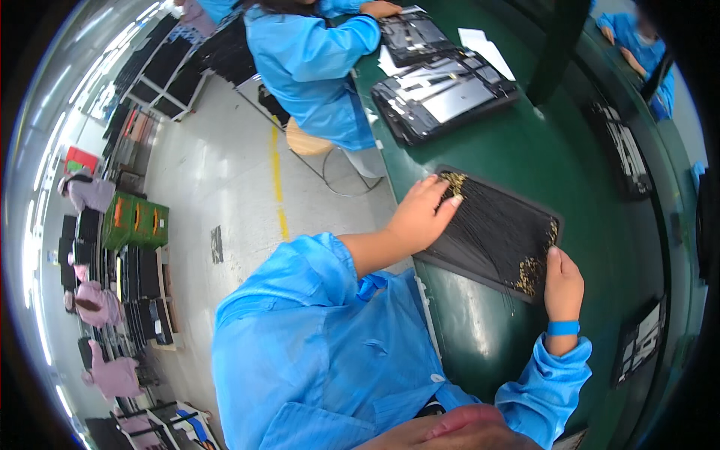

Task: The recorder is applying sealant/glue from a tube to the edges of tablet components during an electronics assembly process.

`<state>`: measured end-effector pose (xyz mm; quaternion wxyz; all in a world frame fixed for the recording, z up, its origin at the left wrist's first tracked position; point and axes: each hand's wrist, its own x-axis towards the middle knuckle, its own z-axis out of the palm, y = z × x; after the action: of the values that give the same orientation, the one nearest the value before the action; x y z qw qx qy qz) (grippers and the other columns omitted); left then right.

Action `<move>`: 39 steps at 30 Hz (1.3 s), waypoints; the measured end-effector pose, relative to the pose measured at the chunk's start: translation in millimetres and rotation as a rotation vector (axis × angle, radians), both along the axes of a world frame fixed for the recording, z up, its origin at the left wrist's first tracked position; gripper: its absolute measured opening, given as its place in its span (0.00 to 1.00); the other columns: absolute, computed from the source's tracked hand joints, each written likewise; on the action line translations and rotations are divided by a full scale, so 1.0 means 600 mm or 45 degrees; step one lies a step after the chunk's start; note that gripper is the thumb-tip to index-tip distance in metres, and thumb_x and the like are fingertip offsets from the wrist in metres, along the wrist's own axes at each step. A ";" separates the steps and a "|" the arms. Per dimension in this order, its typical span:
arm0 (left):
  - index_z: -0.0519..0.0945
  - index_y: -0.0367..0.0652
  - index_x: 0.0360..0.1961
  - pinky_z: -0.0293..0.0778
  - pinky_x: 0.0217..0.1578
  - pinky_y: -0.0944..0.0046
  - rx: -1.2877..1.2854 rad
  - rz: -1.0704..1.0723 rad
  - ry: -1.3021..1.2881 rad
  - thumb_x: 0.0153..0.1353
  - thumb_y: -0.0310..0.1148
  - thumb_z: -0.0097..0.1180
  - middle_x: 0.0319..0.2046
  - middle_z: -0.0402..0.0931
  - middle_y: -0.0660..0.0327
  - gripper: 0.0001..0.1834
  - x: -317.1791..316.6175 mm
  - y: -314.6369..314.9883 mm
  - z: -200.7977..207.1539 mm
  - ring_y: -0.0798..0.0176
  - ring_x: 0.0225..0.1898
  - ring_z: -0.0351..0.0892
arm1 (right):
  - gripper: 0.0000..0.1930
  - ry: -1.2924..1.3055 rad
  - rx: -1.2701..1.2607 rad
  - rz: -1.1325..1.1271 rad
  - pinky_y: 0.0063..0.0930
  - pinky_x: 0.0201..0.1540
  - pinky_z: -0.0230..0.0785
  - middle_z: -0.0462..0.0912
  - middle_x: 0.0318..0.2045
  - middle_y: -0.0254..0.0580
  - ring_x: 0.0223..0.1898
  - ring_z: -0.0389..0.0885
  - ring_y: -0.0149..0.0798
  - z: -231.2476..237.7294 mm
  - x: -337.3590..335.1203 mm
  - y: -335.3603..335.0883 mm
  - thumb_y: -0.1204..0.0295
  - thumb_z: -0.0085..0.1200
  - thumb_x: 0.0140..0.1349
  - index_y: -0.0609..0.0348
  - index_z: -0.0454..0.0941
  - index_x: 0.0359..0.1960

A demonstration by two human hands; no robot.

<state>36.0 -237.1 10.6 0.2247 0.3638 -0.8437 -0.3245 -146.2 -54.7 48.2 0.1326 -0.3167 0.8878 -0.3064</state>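
A shallow black tray (pixel 450 264) lies at an angle on the green table in front of me. Across it runs a bundle of thin black cables (pixel 495 225) with small gold-coloured ends at both sides. My left hand (pixel 427 214) rests over the tray's left end, its thumb and fingers apart beside the gold ends there. On the tray's right edge, my right hand (pixel 564 286), with a blue band at the wrist, is closed with the thumb on top; its other fingers are partly hidden. A few cable ends hang past the near rim.
Stacked black trays with flat grey and black parts (pixel 450 94) stand farther along the green table (pixel 465 322). A co-worker in blue (pixel 315 60) has a hand on them, near a wooden stool (pixel 306 141). White paper (pixel 487 52) lies behind. More part trays (pixel 622 150) stand at right.
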 end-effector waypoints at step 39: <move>0.64 0.35 0.47 0.54 0.50 0.54 -0.422 -0.189 -0.227 0.55 0.42 0.41 0.46 0.63 0.48 0.23 -0.007 0.006 -0.001 0.42 0.49 0.57 | 0.18 0.199 0.051 -0.292 0.33 0.39 0.64 0.74 0.35 0.52 0.37 0.72 0.49 -0.036 0.073 0.048 0.61 0.43 0.54 0.62 0.72 0.39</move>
<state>32.1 -233.4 9.8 0.1815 0.2859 -0.9266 -0.1632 -102.7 -25.7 26.7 0.0334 -0.2332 0.9318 -0.2761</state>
